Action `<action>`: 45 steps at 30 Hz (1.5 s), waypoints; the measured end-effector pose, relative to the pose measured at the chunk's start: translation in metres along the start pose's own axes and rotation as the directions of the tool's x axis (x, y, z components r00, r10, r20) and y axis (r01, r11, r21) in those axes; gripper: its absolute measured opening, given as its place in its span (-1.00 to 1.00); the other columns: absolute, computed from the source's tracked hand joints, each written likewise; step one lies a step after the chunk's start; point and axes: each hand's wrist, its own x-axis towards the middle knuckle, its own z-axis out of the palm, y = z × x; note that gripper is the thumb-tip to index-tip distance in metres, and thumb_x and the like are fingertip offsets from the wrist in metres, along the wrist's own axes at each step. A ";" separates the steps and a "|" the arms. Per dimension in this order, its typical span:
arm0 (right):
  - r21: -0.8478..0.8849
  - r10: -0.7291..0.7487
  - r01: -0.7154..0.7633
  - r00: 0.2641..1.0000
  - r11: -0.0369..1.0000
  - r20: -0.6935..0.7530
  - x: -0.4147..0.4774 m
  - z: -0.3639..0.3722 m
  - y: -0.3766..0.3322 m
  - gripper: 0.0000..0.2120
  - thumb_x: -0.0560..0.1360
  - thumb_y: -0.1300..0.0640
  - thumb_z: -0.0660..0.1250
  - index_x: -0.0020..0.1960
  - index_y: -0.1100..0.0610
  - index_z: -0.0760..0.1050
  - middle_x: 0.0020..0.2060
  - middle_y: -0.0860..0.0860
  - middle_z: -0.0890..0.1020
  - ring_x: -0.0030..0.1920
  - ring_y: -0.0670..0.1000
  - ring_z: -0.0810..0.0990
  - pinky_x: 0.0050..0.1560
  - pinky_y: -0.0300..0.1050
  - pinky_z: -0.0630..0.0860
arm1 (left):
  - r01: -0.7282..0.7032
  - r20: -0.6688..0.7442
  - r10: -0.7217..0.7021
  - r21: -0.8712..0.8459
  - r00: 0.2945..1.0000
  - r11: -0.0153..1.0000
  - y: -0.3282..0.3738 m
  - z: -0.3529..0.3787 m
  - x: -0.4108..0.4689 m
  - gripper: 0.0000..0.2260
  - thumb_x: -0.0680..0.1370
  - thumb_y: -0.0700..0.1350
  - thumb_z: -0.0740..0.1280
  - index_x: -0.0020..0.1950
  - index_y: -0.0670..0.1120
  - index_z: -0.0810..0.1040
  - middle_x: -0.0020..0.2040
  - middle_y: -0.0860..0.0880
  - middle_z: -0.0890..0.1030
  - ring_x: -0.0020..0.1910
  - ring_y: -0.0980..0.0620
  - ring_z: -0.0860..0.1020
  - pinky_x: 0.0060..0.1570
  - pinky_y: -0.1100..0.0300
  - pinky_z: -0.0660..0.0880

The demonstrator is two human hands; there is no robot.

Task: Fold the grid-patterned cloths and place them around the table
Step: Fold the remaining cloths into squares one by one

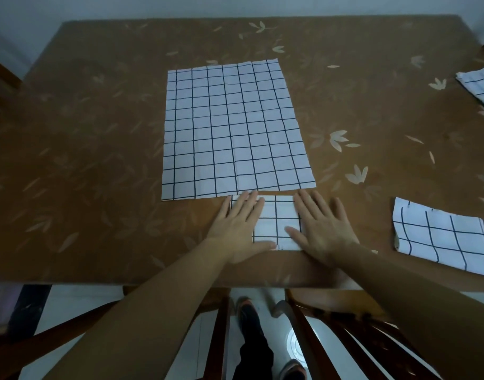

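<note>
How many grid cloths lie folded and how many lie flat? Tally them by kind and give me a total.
Folded cloths: 3 (middle folded cloth, near-right folded cloth, far-right folded cloth)
Unfolded cloths: 1 (flat cloth)
Total: 4

Matt woven cloths (232, 127) lie on a smooth, faintly glossy leaf-printed table covering (98, 133).
</note>
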 end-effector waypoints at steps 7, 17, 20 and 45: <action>0.378 0.142 -0.095 0.985 0.921 -0.098 -0.001 -0.022 0.003 -0.37 0.51 -0.18 0.23 0.50 -0.02 0.15 0.43 0.00 0.30 0.43 0.08 0.22 0.38 0.12 0.18 | 0.021 0.000 -0.021 -0.013 1.000 1.000 -0.001 -0.005 -0.004 -0.11 0.48 0.48 -0.03 0.57 -0.02 -0.31 0.57 -0.03 -0.33 0.53 -0.02 -0.36 0.47 -0.16 -0.32; 0.430 0.326 -0.320 0.943 0.844 0.063 0.004 -0.043 -0.006 -0.49 0.42 -0.11 0.37 0.31 -0.04 0.34 0.22 0.06 0.37 0.24 0.13 0.32 0.27 0.06 0.29 | 0.112 -0.091 -0.128 -0.160 0.988 0.981 0.002 -0.018 -0.022 -0.22 0.55 0.35 0.08 0.58 0.06 -0.25 0.59 0.00 -0.28 0.54 0.00 -0.33 0.49 -0.14 -0.31; 0.295 0.296 -0.303 0.953 0.906 0.067 0.003 -0.045 -0.008 -0.33 0.38 -0.22 0.38 0.41 -0.06 0.25 0.28 0.08 0.33 0.31 0.16 0.28 0.30 0.09 0.26 | 0.146 -0.105 -0.165 -0.165 0.981 0.975 0.001 -0.022 -0.035 -0.26 0.57 0.31 0.08 0.59 0.06 -0.22 0.59 0.01 -0.26 0.55 0.00 -0.30 0.49 -0.13 -0.28; 0.985 -0.010 -0.162 0.987 0.066 0.163 -0.009 -0.095 -0.157 -0.81 0.50 0.39 0.30 0.07 0.22 0.54 -0.23 0.08 0.64 -0.32 -0.01 0.65 -0.39 -0.18 0.57 | 0.311 -0.173 -0.733 -0.824 0.658 0.474 -0.086 -0.048 -0.176 -0.52 0.63 0.11 0.18 0.52 0.01 0.24 0.48 -0.04 0.30 0.45 -0.04 0.28 0.38 -0.01 0.26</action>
